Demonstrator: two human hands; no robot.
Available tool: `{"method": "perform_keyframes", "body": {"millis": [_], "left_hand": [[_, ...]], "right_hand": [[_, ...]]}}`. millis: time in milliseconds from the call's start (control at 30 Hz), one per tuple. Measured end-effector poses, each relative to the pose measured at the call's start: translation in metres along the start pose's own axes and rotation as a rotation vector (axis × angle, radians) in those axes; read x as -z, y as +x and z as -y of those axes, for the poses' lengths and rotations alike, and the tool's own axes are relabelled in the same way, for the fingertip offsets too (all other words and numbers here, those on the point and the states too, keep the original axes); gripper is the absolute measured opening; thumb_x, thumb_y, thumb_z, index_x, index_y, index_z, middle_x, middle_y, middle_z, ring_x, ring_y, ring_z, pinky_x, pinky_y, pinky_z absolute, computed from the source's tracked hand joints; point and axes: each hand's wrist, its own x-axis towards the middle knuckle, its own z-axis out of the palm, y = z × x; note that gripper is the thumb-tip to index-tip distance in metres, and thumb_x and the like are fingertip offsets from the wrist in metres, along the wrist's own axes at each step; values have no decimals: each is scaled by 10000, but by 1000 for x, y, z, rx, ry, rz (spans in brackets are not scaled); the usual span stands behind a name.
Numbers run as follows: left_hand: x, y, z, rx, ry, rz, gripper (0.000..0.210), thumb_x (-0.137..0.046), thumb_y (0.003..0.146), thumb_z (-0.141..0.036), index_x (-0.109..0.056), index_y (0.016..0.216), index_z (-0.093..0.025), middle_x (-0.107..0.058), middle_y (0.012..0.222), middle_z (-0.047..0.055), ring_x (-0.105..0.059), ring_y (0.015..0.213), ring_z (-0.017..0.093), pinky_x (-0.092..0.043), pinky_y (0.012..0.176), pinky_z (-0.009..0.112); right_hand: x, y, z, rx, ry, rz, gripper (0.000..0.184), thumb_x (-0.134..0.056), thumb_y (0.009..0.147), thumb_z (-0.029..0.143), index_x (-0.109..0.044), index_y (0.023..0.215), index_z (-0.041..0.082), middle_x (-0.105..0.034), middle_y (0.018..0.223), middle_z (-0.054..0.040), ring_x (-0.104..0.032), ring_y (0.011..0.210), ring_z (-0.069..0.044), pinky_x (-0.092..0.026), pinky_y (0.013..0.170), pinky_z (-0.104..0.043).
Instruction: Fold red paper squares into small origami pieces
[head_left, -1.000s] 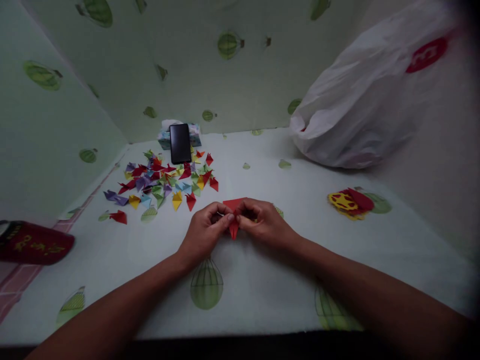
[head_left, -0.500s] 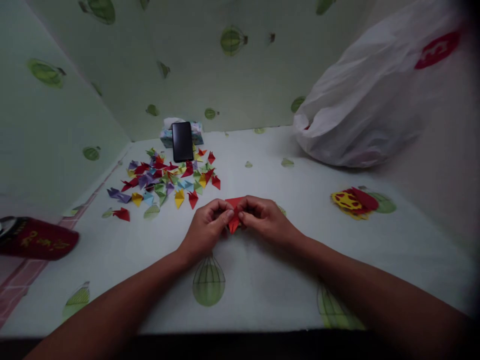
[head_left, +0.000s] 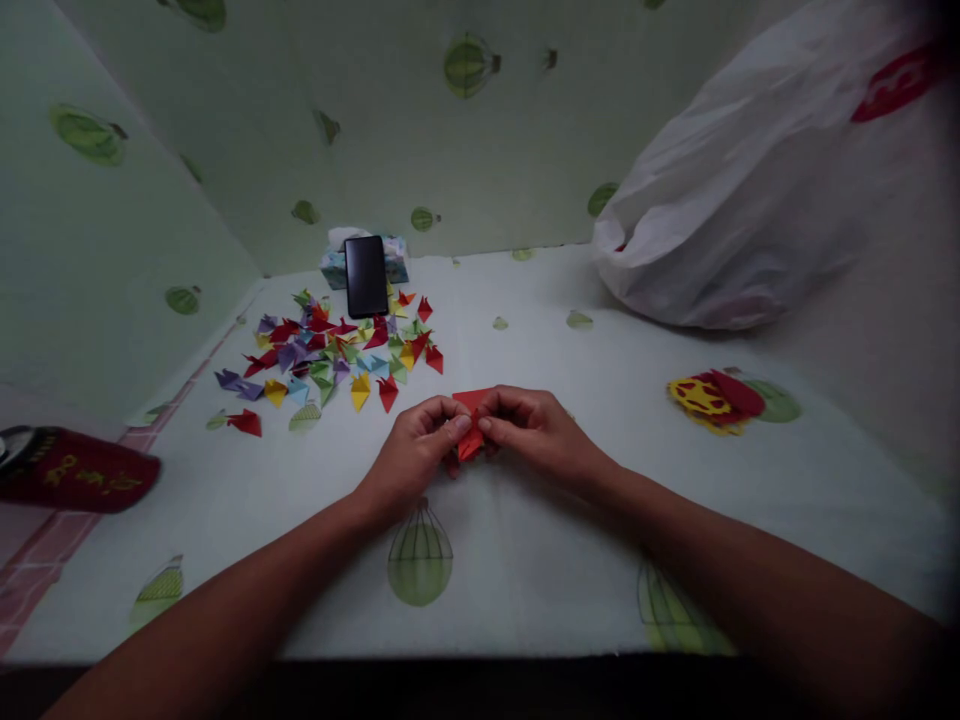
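Observation:
A partly folded piece of red origami paper [head_left: 470, 443] is held between my two hands, above the middle of the table. Its upper part shows as a flat edge behind the fingers, and a folded point faces me. My left hand [head_left: 421, 440] pinches its left side between thumb and fingers. On the other side my right hand [head_left: 534, 430] pinches it too, fingers curled. The fingertips hide much of the paper. Beyond my left hand lie many small folded paper cranes [head_left: 322, 365] in red, yellow, green, purple and blue.
A dark phone [head_left: 366, 277] leans on a tissue box [head_left: 397, 260] behind the cranes. A red can [head_left: 82, 470] is at the left edge. To the right are yellow and red cut-out shapes [head_left: 701, 397] and a large white plastic bag [head_left: 720, 220]. The tablecloth [head_left: 510, 570] has balloon prints.
Both hands keep their pinch on the red paper. Its folded lower point has tilted slightly and shows a little differently. The whole view has shifted slightly.

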Motion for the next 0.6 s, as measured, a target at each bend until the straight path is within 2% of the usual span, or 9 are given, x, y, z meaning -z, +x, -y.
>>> {"method": "perform_keyframes", "body": {"millis": [233, 600], "left_hand": [[0, 3, 2, 2, -99, 65, 219, -698, 863, -356, -621, 809, -158, -663, 704, 21, -587, 630, 123, -453, 562, 227], [2, 2, 2, 25, -170, 104, 218, -718, 858, -353, -634, 807, -158, -682, 719, 24, -615, 665, 130, -463, 677, 252]], "right_hand": [[1, 0, -3, 13, 169, 46, 167, -631, 873, 299, -561, 769, 188, -584, 690, 22, -546, 628, -116, -445, 623, -273], [0, 1, -8, -2, 233, 72, 196, -654, 893, 332, -581, 798, 178, -622, 712, 8, -566, 643, -115, -456, 645, -271]]}}
